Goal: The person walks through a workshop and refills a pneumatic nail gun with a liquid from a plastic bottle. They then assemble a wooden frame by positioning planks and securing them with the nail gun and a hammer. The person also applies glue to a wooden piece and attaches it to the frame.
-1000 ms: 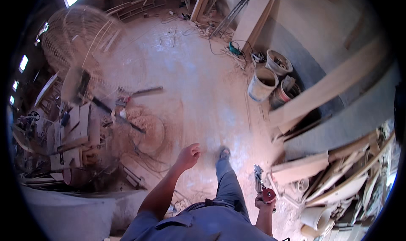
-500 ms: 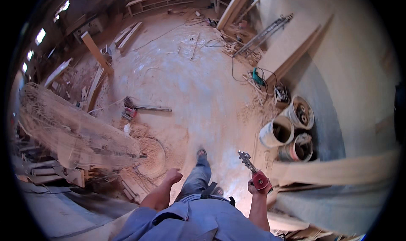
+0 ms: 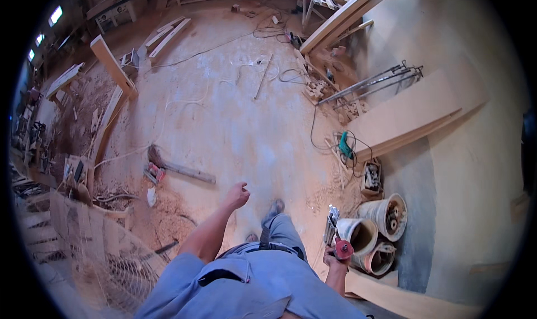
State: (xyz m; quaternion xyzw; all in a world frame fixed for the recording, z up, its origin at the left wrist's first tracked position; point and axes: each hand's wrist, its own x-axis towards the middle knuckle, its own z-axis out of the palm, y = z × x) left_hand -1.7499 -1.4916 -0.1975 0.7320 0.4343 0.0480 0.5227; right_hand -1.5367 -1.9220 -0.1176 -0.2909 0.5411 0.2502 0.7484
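Note:
My left hand [image 3: 238,196] swings in front of me over the dusty floor, empty, its fingers loosely bent and a little apart. At my right side, my right hand [image 3: 331,258] is closed round a red-bodied tool [image 3: 343,249] with a silvery metal front part pointing forward; its exact kind does not show. The tool is seen in front of several round buckets [image 3: 358,235] by the wall. My legs are in mid-stride below.
A broom-like tool [image 3: 184,170] lies on the floor at left. Netting [image 3: 112,246] hangs at lower left. A green power tool [image 3: 345,145] with a cord rests near wide boards [image 3: 414,112] along the right wall. Metal bar clamps [image 3: 375,81] and wood offcuts [image 3: 319,89] lie beyond.
I have walked forward: the buckets, broom-like tool and netting have slid nearer and lower in view. My left arm has swung forward. The red tool stays in my right hand.

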